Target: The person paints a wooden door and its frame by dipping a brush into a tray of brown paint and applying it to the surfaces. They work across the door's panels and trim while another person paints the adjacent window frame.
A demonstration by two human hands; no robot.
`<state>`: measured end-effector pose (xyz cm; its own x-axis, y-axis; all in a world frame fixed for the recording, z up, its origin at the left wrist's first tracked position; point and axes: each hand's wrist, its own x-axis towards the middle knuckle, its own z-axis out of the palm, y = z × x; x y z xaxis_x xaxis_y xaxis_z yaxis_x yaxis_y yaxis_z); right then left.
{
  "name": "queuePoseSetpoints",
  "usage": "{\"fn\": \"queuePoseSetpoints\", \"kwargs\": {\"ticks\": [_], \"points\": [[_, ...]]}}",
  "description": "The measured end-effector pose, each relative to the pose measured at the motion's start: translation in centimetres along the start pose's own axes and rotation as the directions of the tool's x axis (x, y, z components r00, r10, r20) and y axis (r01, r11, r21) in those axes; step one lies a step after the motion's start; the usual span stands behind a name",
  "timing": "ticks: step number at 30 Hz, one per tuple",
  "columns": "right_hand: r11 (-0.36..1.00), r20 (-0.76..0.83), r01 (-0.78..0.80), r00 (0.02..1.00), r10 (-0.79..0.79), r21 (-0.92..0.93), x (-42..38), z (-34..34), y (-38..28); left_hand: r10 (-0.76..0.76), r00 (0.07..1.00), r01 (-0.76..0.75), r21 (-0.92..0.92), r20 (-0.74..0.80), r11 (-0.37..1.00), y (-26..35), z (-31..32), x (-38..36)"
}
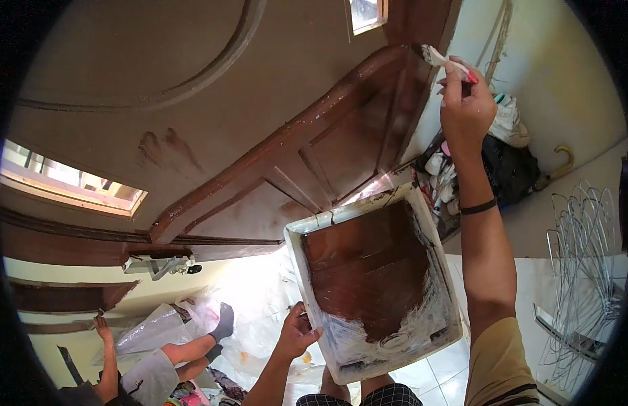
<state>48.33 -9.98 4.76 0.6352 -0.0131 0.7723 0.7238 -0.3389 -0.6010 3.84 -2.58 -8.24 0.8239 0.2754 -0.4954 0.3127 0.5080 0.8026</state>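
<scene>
My left hand (300, 331) grips the left edge of a white rectangular paint tray (449, 298), which is tilted below the door. Glossy brown paint (368, 267) covers much of its bottom, with white streaks smeared along the near and right sides. Up at the top right, my right hand (468, 95) is closed around a paintbrush (436, 57) with a pale handle and a red end. The brush tip is at the edge of a large brown panelled door (260, 122), beside the light wall. A curved raised moulding (287, 137) crosses the door.
Lower left, a co-worker's raised hand (103, 328) is near a brown panel (70, 298). Clear plastic sheeting (260, 345) covers the floor. At right are a black bag (507, 172), an umbrella handle (564, 157) and a bundle of wire hangers (578, 271). A door closer (158, 264) juts out.
</scene>
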Motion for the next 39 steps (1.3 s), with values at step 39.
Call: {"fn": "queuePoseSetpoints", "kwargs": {"ticks": [39], "points": [[0.899, 0.193, -0.036, 0.98, -0.054, 0.435, -8.2, 1.1, -2.4, 0.011, 0.999, -0.011, 0.006, -0.052, 1.0, 1.2, 2.8, -0.2]]}}
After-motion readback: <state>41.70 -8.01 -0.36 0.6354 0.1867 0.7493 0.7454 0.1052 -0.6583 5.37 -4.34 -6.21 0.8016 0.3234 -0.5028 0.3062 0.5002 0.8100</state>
